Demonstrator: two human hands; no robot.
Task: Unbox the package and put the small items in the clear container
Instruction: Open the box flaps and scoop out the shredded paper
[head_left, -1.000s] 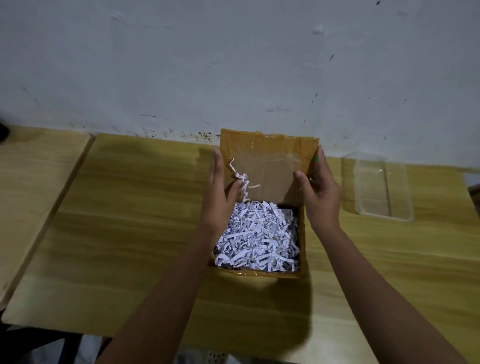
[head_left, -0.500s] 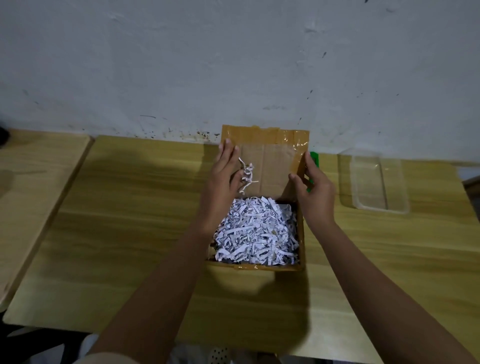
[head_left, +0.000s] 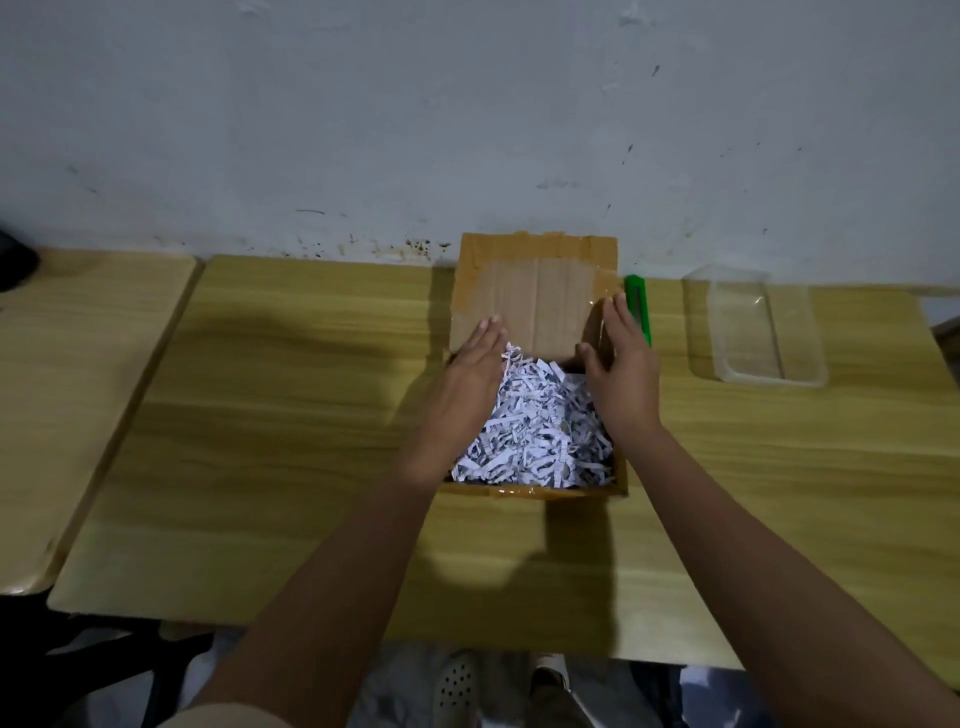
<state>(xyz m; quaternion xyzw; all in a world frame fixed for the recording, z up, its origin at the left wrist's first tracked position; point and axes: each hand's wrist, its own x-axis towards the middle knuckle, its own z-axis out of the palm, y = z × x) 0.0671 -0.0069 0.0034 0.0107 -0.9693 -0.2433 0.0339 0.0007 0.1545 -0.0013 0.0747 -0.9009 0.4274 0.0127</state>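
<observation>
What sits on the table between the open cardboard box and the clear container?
A green utility knife lies there, close beside the cardboard box, partly behind the right hand; bare tabletop separates it from the clear container. Head view.

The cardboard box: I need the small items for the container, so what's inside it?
Inside the cardboard box, only white shredded paper shows, filling it to the rim. Both hands, left and right, rest at its edges. Any small items underneath are hidden.

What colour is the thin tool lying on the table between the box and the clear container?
Bright green. The tool shows in the head view, just beyond the right hand.
</observation>
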